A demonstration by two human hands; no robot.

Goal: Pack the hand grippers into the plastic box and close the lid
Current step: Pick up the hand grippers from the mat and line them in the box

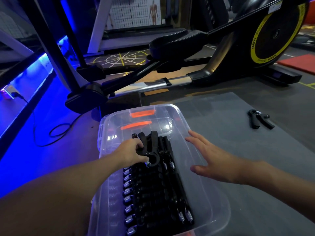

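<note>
currently the plastic box [110, 201] sits on a grey mat [255, 159] in front of an elliptical trainer [221, 68]. the box is open at the top and holds a packed row [153, 193] of black hand grippers, set side by side with their steel springs along the left side.

the left hand [131, 153] is inside the box at the far end of the row. its fingers are curled around a held gripper [150, 149], which stands above the others with its handles pointing away from the person. the right hand [209, 159] is flat with straight, spread fingers and holds nothing. it lies at the right rim of the box; contact with the rim cannot be confirmed.

one loose gripper [260, 119] lies on the mat, well apart from the box, to the right. two orange latches [142, 114] show at the far end of the box. whether they belong to the lid cannot be told, and the lid itself cannot be picked out.

handling notes, as a judgement:
- each gripper appears rigid and light, with hard handles that splay under spring load. grip one handle near the spring end so the free handle can slot against its neighbour.
- the loose gripper is best lifted by one handle.
- the box wall looks thin, smooth and likely to flex. steady it at the rim while seating a gripper.
- a full box is likely heavy; support it from below if it is lifted.
</note>
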